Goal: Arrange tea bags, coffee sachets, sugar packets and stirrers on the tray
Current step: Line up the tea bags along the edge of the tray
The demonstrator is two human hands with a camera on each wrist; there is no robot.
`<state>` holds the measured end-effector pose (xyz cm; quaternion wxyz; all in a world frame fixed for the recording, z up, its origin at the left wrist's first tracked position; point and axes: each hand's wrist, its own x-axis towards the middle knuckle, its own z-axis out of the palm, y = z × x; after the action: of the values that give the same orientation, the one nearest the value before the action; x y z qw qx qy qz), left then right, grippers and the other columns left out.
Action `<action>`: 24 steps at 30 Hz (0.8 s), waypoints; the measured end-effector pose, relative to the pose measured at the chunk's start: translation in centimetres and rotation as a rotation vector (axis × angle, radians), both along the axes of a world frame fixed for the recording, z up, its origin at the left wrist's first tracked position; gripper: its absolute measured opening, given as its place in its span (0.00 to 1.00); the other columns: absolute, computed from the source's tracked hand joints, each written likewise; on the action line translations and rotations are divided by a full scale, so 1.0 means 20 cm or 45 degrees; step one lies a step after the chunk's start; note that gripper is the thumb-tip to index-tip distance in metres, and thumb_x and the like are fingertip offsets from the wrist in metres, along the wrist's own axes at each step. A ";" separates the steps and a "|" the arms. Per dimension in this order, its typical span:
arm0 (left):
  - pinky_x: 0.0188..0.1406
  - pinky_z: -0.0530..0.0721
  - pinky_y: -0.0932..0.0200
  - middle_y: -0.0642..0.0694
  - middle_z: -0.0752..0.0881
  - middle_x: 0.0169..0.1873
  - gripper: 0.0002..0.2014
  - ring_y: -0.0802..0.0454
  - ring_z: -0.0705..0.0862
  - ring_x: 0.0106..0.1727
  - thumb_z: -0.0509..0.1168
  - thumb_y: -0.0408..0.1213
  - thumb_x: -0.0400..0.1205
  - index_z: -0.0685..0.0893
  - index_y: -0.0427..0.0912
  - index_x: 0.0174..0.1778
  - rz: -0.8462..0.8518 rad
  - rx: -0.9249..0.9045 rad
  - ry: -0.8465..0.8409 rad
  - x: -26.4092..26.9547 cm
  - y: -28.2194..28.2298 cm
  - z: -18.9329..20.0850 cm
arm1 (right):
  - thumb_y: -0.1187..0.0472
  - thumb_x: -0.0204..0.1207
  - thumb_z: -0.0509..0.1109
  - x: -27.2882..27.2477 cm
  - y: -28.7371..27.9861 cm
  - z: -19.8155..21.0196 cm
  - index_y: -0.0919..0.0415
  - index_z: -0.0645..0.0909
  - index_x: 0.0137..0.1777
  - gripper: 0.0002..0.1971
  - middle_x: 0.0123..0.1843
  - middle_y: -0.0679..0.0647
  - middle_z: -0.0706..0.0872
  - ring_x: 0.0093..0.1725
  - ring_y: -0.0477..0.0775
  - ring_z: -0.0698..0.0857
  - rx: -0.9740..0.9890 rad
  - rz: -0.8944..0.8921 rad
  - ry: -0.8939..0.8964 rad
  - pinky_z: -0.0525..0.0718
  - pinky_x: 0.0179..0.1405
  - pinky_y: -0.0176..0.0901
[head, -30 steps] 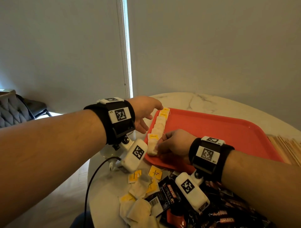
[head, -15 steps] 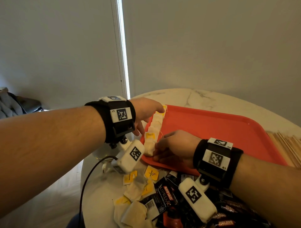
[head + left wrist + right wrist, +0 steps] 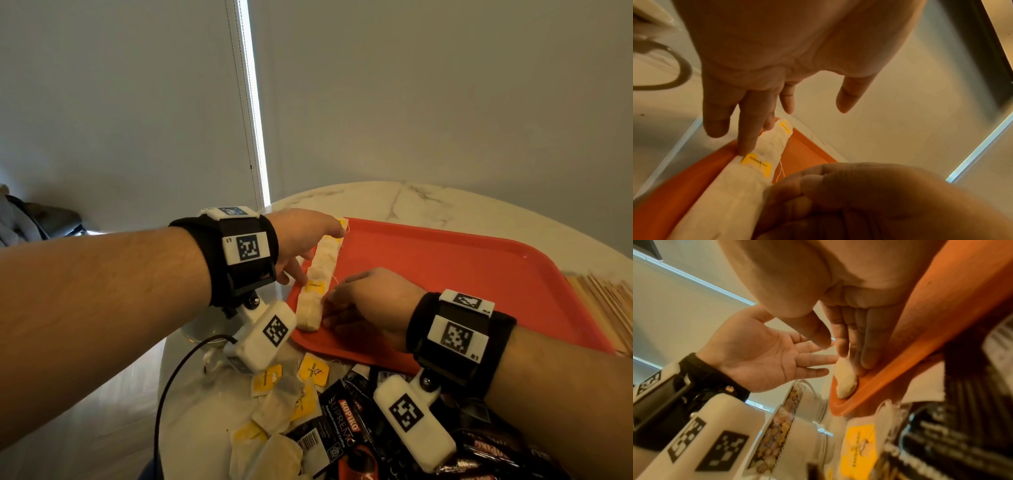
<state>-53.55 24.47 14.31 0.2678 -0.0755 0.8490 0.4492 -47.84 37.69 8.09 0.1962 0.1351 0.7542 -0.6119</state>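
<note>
A red tray (image 3: 445, 267) lies on the marble table. A row of tea bags (image 3: 318, 274) with yellow tags runs along the tray's left edge. My left hand (image 3: 301, 240) reaches over that edge, and its straight fingers (image 3: 748, 142) touch the row's left side. My right hand (image 3: 363, 301) is inside the tray, its fingers (image 3: 863, 353) pressing the near tea bags (image 3: 845, 382) from the right. Neither hand holds anything. Loose tea bags (image 3: 274, 404) and black coffee sachets (image 3: 349, 421) lie in front of the tray.
Wooden stirrers (image 3: 606, 308) lie in a flat pile right of the tray. White cups with a patterned band (image 3: 809, 402) stand just left of the tray's near corner. A black cable (image 3: 164, 394) hangs over the table's left edge. Most of the tray floor is bare.
Both hands stay on either side of the tea bag row. The left fingers have settled closer against its left side. My head has shifted slightly.
</note>
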 end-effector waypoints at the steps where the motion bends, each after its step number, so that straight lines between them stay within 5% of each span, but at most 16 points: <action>1: 0.77 0.75 0.29 0.35 0.78 0.79 0.36 0.26 0.85 0.67 0.66 0.57 0.87 0.65 0.45 0.88 -0.002 -0.003 0.004 0.00 0.00 0.00 | 0.70 0.82 0.70 0.00 0.00 0.00 0.73 0.88 0.54 0.08 0.51 0.70 0.92 0.42 0.61 0.91 0.009 -0.013 0.021 0.91 0.54 0.57; 5: 0.78 0.75 0.29 0.35 0.77 0.80 0.36 0.28 0.86 0.67 0.67 0.57 0.87 0.65 0.45 0.88 0.003 0.005 0.018 -0.02 -0.01 0.01 | 0.71 0.82 0.69 -0.03 0.01 0.00 0.74 0.84 0.60 0.09 0.51 0.71 0.89 0.43 0.62 0.89 -0.023 -0.089 0.049 0.89 0.49 0.52; 15: 0.77 0.76 0.30 0.35 0.77 0.80 0.36 0.32 0.87 0.64 0.67 0.56 0.87 0.66 0.45 0.88 0.042 0.006 0.071 -0.06 -0.01 0.01 | 0.69 0.84 0.66 -0.11 0.03 0.01 0.69 0.82 0.57 0.06 0.57 0.68 0.89 0.56 0.66 0.92 -0.056 -0.230 0.059 0.89 0.59 0.57; 24: 0.78 0.76 0.31 0.34 0.76 0.80 0.37 0.30 0.89 0.62 0.67 0.56 0.87 0.64 0.44 0.89 0.026 -0.004 0.056 -0.11 0.02 0.00 | 0.67 0.84 0.66 -0.19 0.03 -0.02 0.69 0.85 0.55 0.08 0.53 0.66 0.92 0.54 0.65 0.93 -0.147 -0.237 0.034 0.91 0.54 0.54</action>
<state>-55.83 24.78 14.34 0.2444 -0.0749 0.8546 0.4519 -51.64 38.20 7.60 0.1359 0.1846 0.7044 -0.6718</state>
